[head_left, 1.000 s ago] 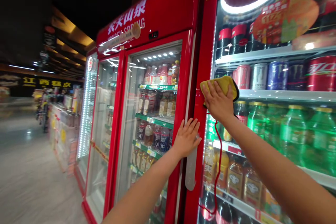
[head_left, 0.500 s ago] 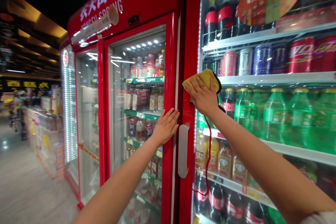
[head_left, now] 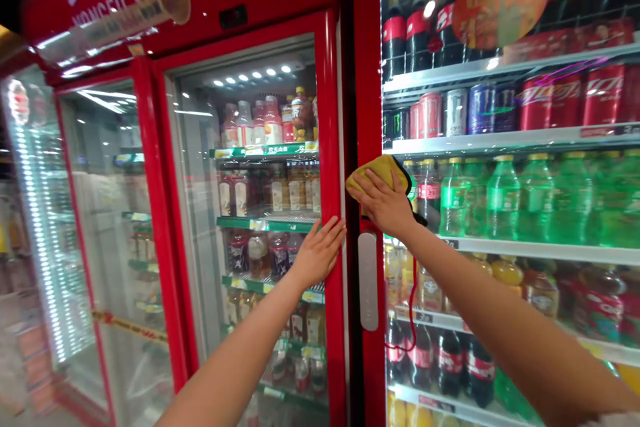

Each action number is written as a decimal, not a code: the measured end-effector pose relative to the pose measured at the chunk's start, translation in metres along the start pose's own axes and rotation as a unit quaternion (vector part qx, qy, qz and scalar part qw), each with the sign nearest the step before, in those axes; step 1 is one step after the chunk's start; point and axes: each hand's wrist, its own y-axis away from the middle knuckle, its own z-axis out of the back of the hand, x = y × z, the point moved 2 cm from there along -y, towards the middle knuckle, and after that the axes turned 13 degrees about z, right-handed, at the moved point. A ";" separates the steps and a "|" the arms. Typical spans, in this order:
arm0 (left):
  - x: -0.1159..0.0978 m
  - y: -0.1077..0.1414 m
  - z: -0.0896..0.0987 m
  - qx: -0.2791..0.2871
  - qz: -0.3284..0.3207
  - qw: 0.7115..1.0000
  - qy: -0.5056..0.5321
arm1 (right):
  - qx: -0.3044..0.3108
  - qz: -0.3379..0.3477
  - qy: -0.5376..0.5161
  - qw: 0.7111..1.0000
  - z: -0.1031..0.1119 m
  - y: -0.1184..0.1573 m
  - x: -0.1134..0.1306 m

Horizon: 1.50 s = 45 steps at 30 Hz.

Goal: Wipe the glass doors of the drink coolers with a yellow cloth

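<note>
My right hand (head_left: 384, 203) presses a yellow cleaning cloth (head_left: 373, 177) with a dark edge against the red door frame (head_left: 371, 107) of the right-hand drinks fridge. The fingers lie over the cloth, just above a grey door handle (head_left: 369, 280). A red cord (head_left: 414, 293) hangs below that hand, partly hidden by my forearm. On the left, my left hand (head_left: 320, 252) rests flat on the red door frame (head_left: 333, 167) of the neighbouring fridge, fingers stretched out and holding nothing.
Behind the right glass door stand shelves with green bottles (head_left: 503, 197), cans (head_left: 483, 107) and cola bottles (head_left: 450, 357). The left fridge holds several shelves of juice bottles (head_left: 270, 120). Striped tape (head_left: 133, 327) crosses the far-left door. Small boxes (head_left: 37, 360) sit on the floor at left.
The view has moved closer and turned, so the fridges fill more of it. The cloth under my right hand sits slightly lower on the frame. My left hand stays on its door frame.
</note>
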 end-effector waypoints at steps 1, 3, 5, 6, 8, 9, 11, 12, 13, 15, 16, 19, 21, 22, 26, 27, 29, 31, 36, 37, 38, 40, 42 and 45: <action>0.002 0.004 0.000 0.000 -0.004 1.000 0.005 | 0.014 0.012 -0.004 1.000 -0.001 0.003 0.006; 0.008 0.013 0.002 -0.002 -0.011 1.000 0.012 | 0.046 0.041 -0.014 0.998 0.000 0.010 0.013; 0.017 0.023 0.004 -0.007 -0.012 1.000 0.014 | 0.073 0.053 -0.021 0.996 0.002 0.016 0.016; 0.023 0.028 0.005 -0.009 -0.008 1.000 0.013 | 0.082 0.049 -0.023 0.995 0.003 0.017 0.016; 0.035 0.037 0.007 -0.013 0.010 1.000 0.010 | 0.092 0.025 -0.026 0.995 0.005 0.016 0.016; 0.041 0.042 0.007 -0.015 0.023 1.000 0.008 | 0.091 0.006 -0.028 0.995 0.005 0.012 0.018; 0.053 0.051 0.009 -0.019 0.050 0.999 0.008 | 0.068 -0.054 -0.028 0.996 0.004 0.001 0.025; 0.058 0.055 0.010 -0.022 0.061 0.998 0.009 | 0.050 -0.088 -0.025 0.994 0.004 -0.006 0.031; 0.063 0.059 0.011 -0.026 0.068 0.997 0.011 | 0.031 -0.121 -0.018 0.992 0.004 -0.013 0.039; 0.071 0.066 0.014 -0.032 0.073 0.997 0.013 | -0.007 -0.155 0.000 0.988 0.003 -0.030 0.058; 0.075 0.069 0.015 -0.034 0.073 0.997 0.012 | -0.022 -0.147 0.007 0.989 0.002 -0.038 0.069; 0.086 0.075 0.018 -0.043 0.074 0.996 0.003 | -0.032 -0.068 0.014 0.997 -0.004 -0.063 0.097; 0.095 0.076 0.017 -0.056 0.079 0.995 -0.007 | -0.013 -0.031 0.018 0.999 -0.010 -0.078 0.104; 0.100 0.076 0.017 -0.064 0.081 0.995 -0.011 | -0.004 -0.024 0.023 0.999 -0.013 -0.085 0.104; 0.128 0.063 0.015 -0.104 0.075 0.991 -0.021 | -0.009 -0.023 0.057 0.998 -0.018 -0.117 0.083; 0.136 0.057 0.015 -0.113 0.070 0.991 -0.023 | -0.018 -0.027 0.066 0.997 -0.018 -0.127 0.076; 0.153 0.043 0.017 -0.126 0.058 0.990 -0.024 | -0.044 -0.050 0.083 0.994 -0.017 -0.147 0.063; 0.171 0.030 0.020 -0.136 0.056 0.989 -0.021 | -0.078 -0.092 0.096 0.988 -0.017 -0.168 0.054; 0.219 0.025 0.020 -0.151 0.111 0.982 -0.015 | -0.145 -0.144 0.105 0.973 -0.036 -0.223 0.071; 0.228 0.030 0.017 -0.150 0.126 0.981 -0.014 | -0.147 -0.135 0.099 0.975 -0.043 -0.233 0.081; 0.237 0.037 0.015 -0.147 0.138 0.979 -0.013 | -0.146 -0.123 0.092 0.977 -0.050 -0.242 0.093; 0.255 0.052 0.009 -0.136 0.159 0.978 -0.010 | -0.139 -0.096 0.076 0.983 -0.067 -0.256 0.121; 0.273 0.071 0.004 -0.125 0.170 0.977 -0.006 | -0.127 -0.062 0.061 0.988 -0.086 -0.265 0.152; 0.303 0.101 -0.004 -0.111 0.167 0.980 -0.005 | -0.109 -0.008 0.044 0.993 -0.112 -0.270 0.200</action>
